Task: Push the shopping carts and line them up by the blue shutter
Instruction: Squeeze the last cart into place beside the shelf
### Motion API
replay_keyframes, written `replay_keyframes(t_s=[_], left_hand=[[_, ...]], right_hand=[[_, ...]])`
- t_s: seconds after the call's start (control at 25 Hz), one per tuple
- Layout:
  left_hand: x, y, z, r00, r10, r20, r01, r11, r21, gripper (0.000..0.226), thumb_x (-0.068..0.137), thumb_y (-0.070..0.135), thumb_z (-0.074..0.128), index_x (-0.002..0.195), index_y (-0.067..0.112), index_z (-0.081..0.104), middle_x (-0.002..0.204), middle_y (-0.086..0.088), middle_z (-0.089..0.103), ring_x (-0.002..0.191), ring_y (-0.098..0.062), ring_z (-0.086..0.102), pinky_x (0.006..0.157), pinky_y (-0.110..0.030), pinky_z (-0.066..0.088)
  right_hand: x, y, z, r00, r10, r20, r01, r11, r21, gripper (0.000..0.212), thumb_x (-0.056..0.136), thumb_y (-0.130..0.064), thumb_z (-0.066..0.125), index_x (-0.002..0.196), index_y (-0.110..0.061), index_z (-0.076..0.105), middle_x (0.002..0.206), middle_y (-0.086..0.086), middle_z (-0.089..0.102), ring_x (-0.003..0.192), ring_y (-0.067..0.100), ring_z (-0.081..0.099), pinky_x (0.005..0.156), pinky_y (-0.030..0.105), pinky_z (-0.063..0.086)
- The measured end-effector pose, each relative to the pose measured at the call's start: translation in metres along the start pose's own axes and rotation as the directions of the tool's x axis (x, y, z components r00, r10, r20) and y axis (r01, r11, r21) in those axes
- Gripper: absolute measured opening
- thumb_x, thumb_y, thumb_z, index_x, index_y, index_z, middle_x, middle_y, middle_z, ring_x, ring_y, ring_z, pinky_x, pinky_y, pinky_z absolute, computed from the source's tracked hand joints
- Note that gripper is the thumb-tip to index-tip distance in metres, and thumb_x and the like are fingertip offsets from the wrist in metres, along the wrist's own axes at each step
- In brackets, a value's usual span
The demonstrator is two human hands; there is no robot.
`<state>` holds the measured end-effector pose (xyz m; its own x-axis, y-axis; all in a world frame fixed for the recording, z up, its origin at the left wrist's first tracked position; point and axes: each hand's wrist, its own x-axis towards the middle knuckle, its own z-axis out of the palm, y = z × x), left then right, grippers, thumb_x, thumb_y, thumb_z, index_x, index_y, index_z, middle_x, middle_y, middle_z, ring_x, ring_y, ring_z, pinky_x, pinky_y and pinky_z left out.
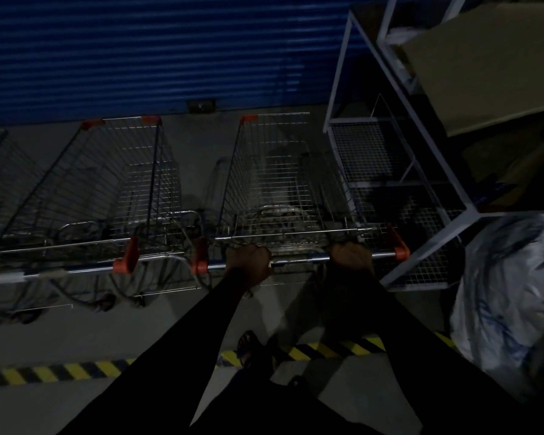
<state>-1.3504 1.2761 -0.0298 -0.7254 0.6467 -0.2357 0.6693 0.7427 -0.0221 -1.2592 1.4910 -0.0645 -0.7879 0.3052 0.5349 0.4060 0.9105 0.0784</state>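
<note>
A wire shopping cart [283, 171] with orange corner caps stands in front of me, its nose towards the blue shutter [157, 51]. Its chrome handle bar [299, 260] runs between my hands. My left hand [248, 261] is closed around the bar near its left end, and my right hand [351, 256] grips it near the right end. A second cart [113, 183] stands parallel just to the left, also facing the shutter. Part of a third cart [0, 183] shows at the far left edge.
A grey metal shelving rack [399, 171] with mesh shelves stands close against the held cart's right side. A large plastic-wrapped bundle [509, 296] lies on the floor at right. Yellow-black hazard tape [76, 370] crosses the concrete floor near my foot [248, 346].
</note>
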Motion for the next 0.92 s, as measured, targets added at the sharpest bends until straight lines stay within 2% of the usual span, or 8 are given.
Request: replay_keyframes(t_s=[0.04, 0.08, 0.12, 0.28, 0.48, 0.56, 0.72, 0.92], left_hand=[[-0.002, 0.002, 0.0, 1.0, 0.008, -0.007, -0.008, 1.0, 0.015, 0.035, 0.076, 0.05, 0.058, 0.098, 0.024, 0.065, 0.105, -0.002, 0.067, 0.102, -0.025, 0.061, 0.086, -0.042, 0.044], [-0.004, 0.004, 0.001, 1.0, 0.024, -0.01, -0.024, 0.999, 0.038, 0.034, 0.078, 0.05, 0.058, 0.099, 0.024, 0.065, 0.106, -0.002, 0.067, 0.104, -0.024, 0.061, 0.085, -0.04, 0.043], [-0.007, 0.006, 0.001, 0.999, 0.044, -0.017, -0.043, 0.997, 0.063, 0.034, 0.08, 0.049, 0.057, 0.1, 0.023, 0.065, 0.107, -0.001, 0.067, 0.105, -0.024, 0.06, 0.085, -0.039, 0.043], [-0.012, 0.013, -0.003, 0.997, 0.065, -0.04, -0.061, 0.993, 0.1, 0.034, 0.085, 0.045, 0.054, 0.104, 0.02, 0.066, 0.108, -0.003, 0.067, 0.106, -0.024, 0.06, 0.085, -0.034, 0.044], [-0.003, 0.019, -0.005, 0.998, 0.06, -0.029, -0.06, 0.998, 0.006, 0.035, 0.084, 0.047, 0.055, 0.099, 0.017, 0.064, 0.106, -0.007, 0.067, 0.103, -0.027, 0.06, 0.084, -0.035, 0.046], [0.002, 0.025, -0.007, 0.997, 0.058, -0.047, -0.058, 0.998, -0.007, 0.033, 0.084, 0.045, 0.055, 0.102, 0.018, 0.063, 0.11, -0.005, 0.066, 0.107, -0.026, 0.059, 0.086, -0.035, 0.045], [0.009, 0.03, -0.012, 0.997, 0.064, -0.044, -0.065, 0.998, -0.011, 0.033, 0.084, 0.042, 0.056, 0.105, 0.017, 0.063, 0.114, -0.006, 0.065, 0.109, -0.027, 0.059, 0.089, -0.035, 0.044], [0.009, 0.032, -0.011, 0.996, 0.082, -0.037, -0.082, 0.997, 0.001, 0.032, 0.085, 0.039, 0.054, 0.103, 0.015, 0.063, 0.11, -0.008, 0.066, 0.106, -0.028, 0.06, 0.085, -0.036, 0.047]], right_hand=[[-0.007, 0.005, -0.007, 0.972, 0.065, 0.224, -0.109, 0.975, 0.191, 0.026, 0.078, -0.008, 0.058, 0.057, -0.016, 0.043, 0.047, 0.005, 0.043, 0.044, 0.019, 0.046, 0.047, 0.027, 0.038], [-0.016, 0.004, -0.013, 0.957, 0.078, 0.279, -0.148, 0.96, 0.24, 0.027, 0.079, -0.008, 0.055, 0.056, -0.016, 0.043, 0.047, 0.006, 0.043, 0.044, 0.019, 0.046, 0.048, 0.027, 0.038], [-0.018, 0.005, -0.016, 0.956, 0.082, 0.281, -0.157, 0.954, 0.257, 0.026, 0.078, -0.009, 0.053, 0.055, -0.017, 0.043, 0.047, 0.006, 0.043, 0.044, 0.02, 0.046, 0.048, 0.027, 0.037], [-0.033, 0.007, -0.02, 0.976, 0.035, 0.216, -0.048, 0.997, 0.057, 0.029, 0.08, -0.017, 0.049, 0.052, -0.016, 0.045, 0.045, 0.005, 0.044, 0.039, 0.02, 0.046, 0.046, 0.027, 0.035], [-0.023, 0.01, -0.021, 0.952, 0.121, 0.282, -0.138, 0.989, 0.043, 0.031, 0.073, -0.005, 0.066, 0.051, -0.015, 0.046, 0.047, 0.008, 0.043, 0.045, 0.021, 0.045, 0.051, 0.032, 0.032], [-0.021, 0.024, -0.013, 0.947, 0.059, 0.316, -0.073, 0.997, 0.032, 0.027, 0.077, -0.008, 0.065, 0.056, -0.015, 0.049, 0.05, 0.008, 0.044, 0.048, 0.023, 0.046, 0.052, 0.033, 0.037], [-0.017, 0.04, 0.0, 0.964, -0.009, 0.267, -0.016, 0.996, 0.093, 0.023, 0.078, -0.011, 0.064, 0.059, -0.014, 0.052, 0.049, 0.008, 0.047, 0.047, 0.024, 0.049, 0.053, 0.032, 0.044], [-0.022, 0.042, -0.003, 0.995, -0.096, 0.035, 0.095, 0.995, 0.029, 0.025, 0.078, -0.007, 0.061, 0.061, -0.015, 0.045, 0.049, 0.007, 0.044, 0.046, 0.022, 0.048, 0.052, 0.032, 0.041]])
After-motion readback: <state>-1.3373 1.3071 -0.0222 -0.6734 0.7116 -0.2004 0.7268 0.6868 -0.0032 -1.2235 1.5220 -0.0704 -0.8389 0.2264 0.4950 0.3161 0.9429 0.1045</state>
